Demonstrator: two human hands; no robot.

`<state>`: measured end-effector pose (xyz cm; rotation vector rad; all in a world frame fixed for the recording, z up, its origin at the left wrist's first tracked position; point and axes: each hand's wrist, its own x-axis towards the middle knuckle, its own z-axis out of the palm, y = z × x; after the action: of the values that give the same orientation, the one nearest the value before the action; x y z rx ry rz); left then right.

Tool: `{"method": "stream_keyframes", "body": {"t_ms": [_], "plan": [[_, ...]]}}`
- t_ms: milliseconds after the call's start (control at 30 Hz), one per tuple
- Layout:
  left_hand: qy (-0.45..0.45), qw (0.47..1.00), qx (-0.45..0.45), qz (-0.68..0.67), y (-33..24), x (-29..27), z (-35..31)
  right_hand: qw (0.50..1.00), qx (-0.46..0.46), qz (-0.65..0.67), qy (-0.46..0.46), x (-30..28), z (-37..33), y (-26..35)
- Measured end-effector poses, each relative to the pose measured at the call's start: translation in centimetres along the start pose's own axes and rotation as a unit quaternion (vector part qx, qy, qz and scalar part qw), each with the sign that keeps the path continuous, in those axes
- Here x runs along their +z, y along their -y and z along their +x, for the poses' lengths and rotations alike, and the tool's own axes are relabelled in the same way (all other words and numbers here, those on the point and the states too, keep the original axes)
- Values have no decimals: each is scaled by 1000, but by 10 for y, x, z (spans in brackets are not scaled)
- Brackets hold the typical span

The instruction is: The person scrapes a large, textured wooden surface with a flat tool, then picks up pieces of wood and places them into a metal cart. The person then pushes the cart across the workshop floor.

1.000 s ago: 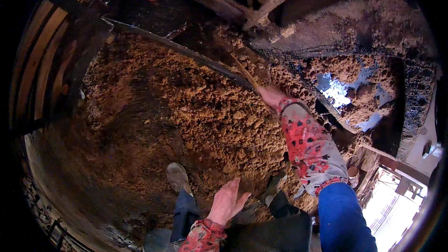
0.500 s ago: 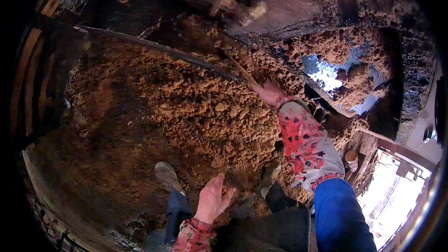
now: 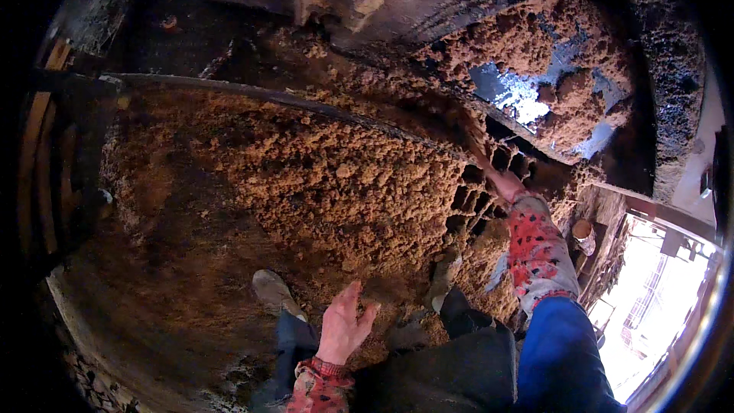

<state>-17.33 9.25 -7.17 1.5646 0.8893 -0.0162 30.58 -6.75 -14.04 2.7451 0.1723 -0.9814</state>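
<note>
My right hand (image 3: 505,183) reaches out to the right, its fingers closed round a slim wooden stick (image 3: 472,136) that is blurred at its far end. Just beside it, several dark rectangular openings (image 3: 472,197) show among the brown crumbs. My left hand (image 3: 344,326) hovers low in the middle, fingers spread, holding nothing. A wide layer of loose brown crumbly material (image 3: 336,191) spreads in front of both hands. Both my sleeves are red and grey patterned, with a blue cover over the right upper arm.
A dark narrow bar (image 3: 252,92) runs along the crumbs' far side. Beyond my right hand, brown lumps lie round a shiny bluish patch (image 3: 520,99). A small round container (image 3: 583,231) stands near a bright opening (image 3: 642,298). My shoe (image 3: 273,292) rests at the lower left.
My right hand has swept right and toward me with the stick, uncovering more dark openings. My left hand stays nearly in place. The view has shifted slightly.
</note>
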Motion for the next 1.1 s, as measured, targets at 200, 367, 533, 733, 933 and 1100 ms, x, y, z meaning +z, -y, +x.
{"method": "stream_keyframes", "body": {"t_ms": [200, 367, 533, 733, 933, 1100], "plan": [[26, 998, 17, 49, -19, -16, 4, 997, 75, 3, 10, 16, -24, -124], [48, 998, 8, 51, -18, -17, 7, 937, 4, 310, 162, -5, -120, -23], [11, 997, 53, 49, -10, -14, 6, 927, -144, 258, 230, -9, -129, 133], [1, 999, 36, 41, -17, -19, 10, 942, -294, 20, 164, 0, -123, 333], [21, 999, 12, 27, -22, -25, 14, 942, -285, -98, 150, -18, -82, 321], [20, 999, -26, -30, -7, -8, 14, 953, -198, -112, 200, -33, -45, 220]]}}
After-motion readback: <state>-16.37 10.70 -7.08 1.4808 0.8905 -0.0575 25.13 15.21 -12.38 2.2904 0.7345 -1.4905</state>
